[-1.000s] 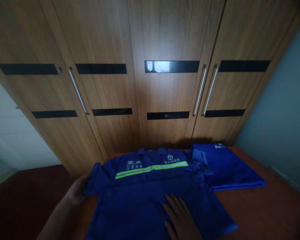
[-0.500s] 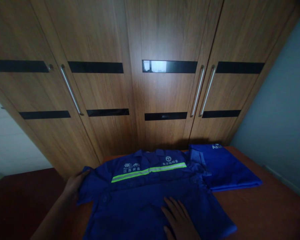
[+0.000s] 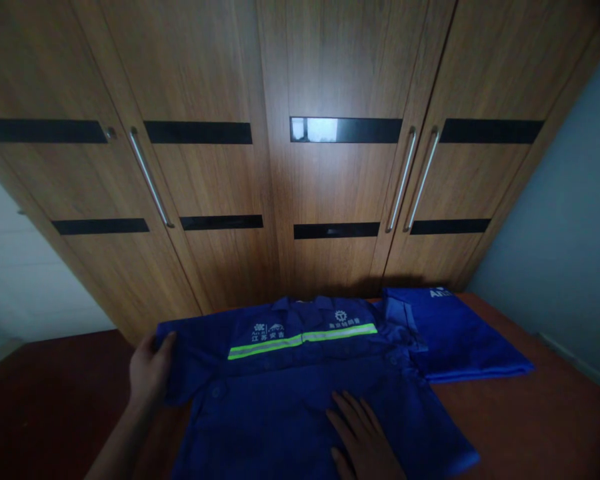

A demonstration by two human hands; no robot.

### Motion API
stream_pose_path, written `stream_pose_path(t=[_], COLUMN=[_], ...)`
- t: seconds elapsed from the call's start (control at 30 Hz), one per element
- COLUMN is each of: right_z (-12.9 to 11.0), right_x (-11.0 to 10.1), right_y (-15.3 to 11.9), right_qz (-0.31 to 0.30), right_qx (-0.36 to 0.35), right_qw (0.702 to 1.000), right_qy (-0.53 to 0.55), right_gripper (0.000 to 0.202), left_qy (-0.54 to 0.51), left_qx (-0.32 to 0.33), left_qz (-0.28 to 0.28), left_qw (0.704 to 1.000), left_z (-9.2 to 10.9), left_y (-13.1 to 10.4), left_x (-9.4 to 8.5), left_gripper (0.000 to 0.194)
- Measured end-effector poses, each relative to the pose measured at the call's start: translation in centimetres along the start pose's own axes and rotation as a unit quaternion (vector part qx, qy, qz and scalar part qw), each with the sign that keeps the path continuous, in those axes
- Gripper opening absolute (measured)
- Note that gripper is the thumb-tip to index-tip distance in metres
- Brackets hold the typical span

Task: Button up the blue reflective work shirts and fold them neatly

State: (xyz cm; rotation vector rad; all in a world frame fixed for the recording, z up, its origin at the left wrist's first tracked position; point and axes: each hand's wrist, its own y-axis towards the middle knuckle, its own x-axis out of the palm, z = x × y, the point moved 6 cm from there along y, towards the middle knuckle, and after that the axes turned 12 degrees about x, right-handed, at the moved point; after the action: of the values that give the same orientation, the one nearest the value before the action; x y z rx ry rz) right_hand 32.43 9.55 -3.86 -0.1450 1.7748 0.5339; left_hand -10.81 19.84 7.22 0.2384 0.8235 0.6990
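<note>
A dark blue work shirt (image 3: 280, 400) lies spread out with its collar toward the cabinet, a yellow-green and grey reflective stripe across its chest. At the end of the left-hand sleeve, my left hand (image 3: 151, 365) is closed on the sleeve's edge. My right hand (image 3: 361, 433) rests flat on the lower front of the shirt, fingers spread. Beside the shirt on the right lies a folded brighter blue garment (image 3: 465, 340) with white lettering; the shirt's other sleeve overlaps it.
The garments lie on a reddish-brown surface (image 3: 525, 427). Behind it stands a wooden cabinet (image 3: 330, 180) with black strips and metal handles. A bluish wall (image 3: 570, 220) is on the right, and a white surface (image 3: 25, 267) shows at the left.
The left-hand sleeve is spread straighter, its outer corner higher. My left hand has shifted along its edge. My right hand stays flat on the shirt. The view has shifted slightly.
</note>
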Motion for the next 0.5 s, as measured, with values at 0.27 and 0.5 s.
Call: stream_pose_path(t=[0.27, 0.5], right_z=[0.0, -0.2], right_x=[-0.1, -0.1], right_y=[-0.1, 0.0], right_qz=[0.008, -0.010], right_qx=[0.005, 0.009], right_qw=[0.999, 1.000], right_qy=[0.032, 0.027], right_gripper=[0.054, 0.053], left_qy=[-0.014, 0.037], left_qx=[0.164, 0.269], left_qz=[-0.292, -0.388], left_qw=[0.942, 0.881], left_z=[9.3, 10.3], left_y=[-5.5, -9.0], left_x=[5.2, 8.3], left_gripper=[0.048, 0.046])
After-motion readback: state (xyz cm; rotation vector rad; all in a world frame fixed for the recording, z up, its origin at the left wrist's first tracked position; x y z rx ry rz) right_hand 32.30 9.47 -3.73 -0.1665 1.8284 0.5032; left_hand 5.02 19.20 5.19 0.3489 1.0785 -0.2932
